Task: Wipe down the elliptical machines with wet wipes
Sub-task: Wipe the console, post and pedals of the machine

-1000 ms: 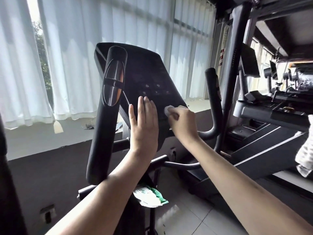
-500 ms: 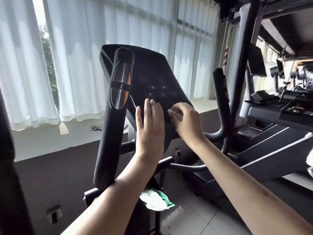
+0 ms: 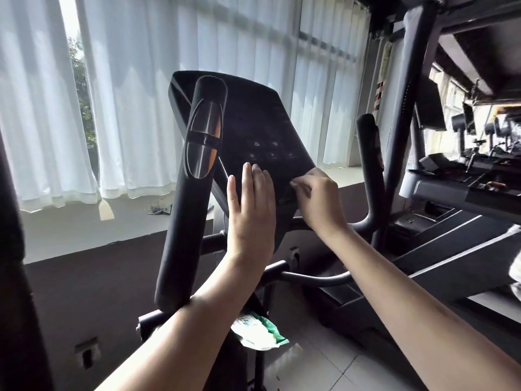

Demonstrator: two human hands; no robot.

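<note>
left grip (image 3: pixel 251 213): your left hand lies flat on the lower part of the console, fingers straight and pressed together, holding nothing.
right grip (image 3: pixel 317 198): your fingers are curled and bunched at the console's lower right edge, pinching the wet wipe against it.
wet wipe (image 3: pixel 293 182): almost all of it is hidden under your right fingers. Only a pale sliver shows at the fingertips, touching the console's edge.
console (image 3: pixel 253 122): a black panel tilted toward you, with faint button marks just above your left fingertips.
left handle (image 3: pixel 189 210): a thick black padded bar with a glossy oval insert, standing just left of your left hand and apart from it.
right handle (image 3: pixel 369 153): a thinner black bar curving up behind your right hand.
wipe pack (image 3: pixel 259 331): green and white, lying on the machine's frame below your left forearm.
curtains (image 3: pixel 127 94): white, hanging behind the console and down to the window sill (image 3: pixel 70 221).
treadmill (image 3: pixel 465 193): stands to your right, well apart from both hands.
</note>
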